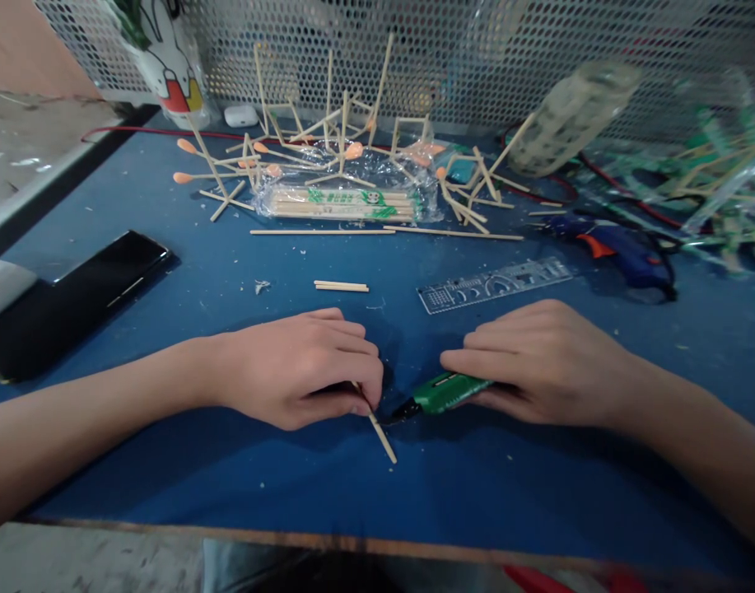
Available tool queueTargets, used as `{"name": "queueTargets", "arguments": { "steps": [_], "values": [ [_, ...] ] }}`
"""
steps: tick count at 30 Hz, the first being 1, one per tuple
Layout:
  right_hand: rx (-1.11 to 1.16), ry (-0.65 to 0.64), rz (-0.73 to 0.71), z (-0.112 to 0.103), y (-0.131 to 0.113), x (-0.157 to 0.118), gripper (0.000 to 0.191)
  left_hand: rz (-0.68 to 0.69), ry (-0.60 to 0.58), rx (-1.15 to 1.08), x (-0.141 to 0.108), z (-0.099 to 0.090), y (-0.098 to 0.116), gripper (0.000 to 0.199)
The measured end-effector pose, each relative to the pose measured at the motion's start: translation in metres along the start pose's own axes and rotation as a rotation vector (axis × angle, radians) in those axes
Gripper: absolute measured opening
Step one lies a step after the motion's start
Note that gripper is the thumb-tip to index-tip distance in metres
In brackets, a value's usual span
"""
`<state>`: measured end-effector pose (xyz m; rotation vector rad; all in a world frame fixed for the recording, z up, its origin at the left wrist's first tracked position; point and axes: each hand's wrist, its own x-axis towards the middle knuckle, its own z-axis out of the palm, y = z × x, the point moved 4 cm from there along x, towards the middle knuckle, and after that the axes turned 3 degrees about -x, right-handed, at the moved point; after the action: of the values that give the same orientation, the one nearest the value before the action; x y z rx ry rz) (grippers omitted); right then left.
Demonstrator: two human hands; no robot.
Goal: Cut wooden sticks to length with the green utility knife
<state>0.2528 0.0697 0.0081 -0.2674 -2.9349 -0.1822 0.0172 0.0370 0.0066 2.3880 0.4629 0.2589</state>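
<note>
Left hand [319, 362] pinches a thin stick [385, 442] slanting far-left to near-right; right hand [541, 362] grips a green cutter [445, 393], blade [391, 419] at the stick's right side.

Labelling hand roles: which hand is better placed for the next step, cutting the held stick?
Right, probably: the right hand grips the green knife, its tip close by the stick, while the left hand is busy pinching that stick.

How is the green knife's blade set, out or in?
Out: a thin blade extends from the green knife toward the stick.
</note>
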Motion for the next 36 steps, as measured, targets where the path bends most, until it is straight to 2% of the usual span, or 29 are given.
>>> {"name": "queueTargets", "arguments": {
  "steps": [9, 15, 23, 29, 36],
  "values": [
    [0.025, -0.105, 0.036, 0.000, -0.005, 0.005, 0.038, 0.014, -0.019, 0.002, 0.000, 0.001, -0.002, 0.011],
    [-0.014, -0.098, 0.102, -0.004, -0.019, 0.004, 0.038, 0.034, -0.004, 0.004, -0.001, 0.000, 0.000, 0.011],
    [-0.050, -0.074, -0.002, -0.003, -0.007, 0.008, 0.038, 0.020, -0.042, -0.041, 0.001, -0.002, -0.002, 0.015],
    [-0.055, -0.078, 0.024, -0.005, -0.012, 0.010, 0.038, 0.034, -0.054, 0.000, 0.001, 0.000, -0.001, 0.016],
    [-0.025, -0.115, 0.003, -0.005, -0.003, 0.006, 0.036, 0.036, -0.061, 0.055, 0.002, 0.001, 0.000, 0.017]
  ]
}}
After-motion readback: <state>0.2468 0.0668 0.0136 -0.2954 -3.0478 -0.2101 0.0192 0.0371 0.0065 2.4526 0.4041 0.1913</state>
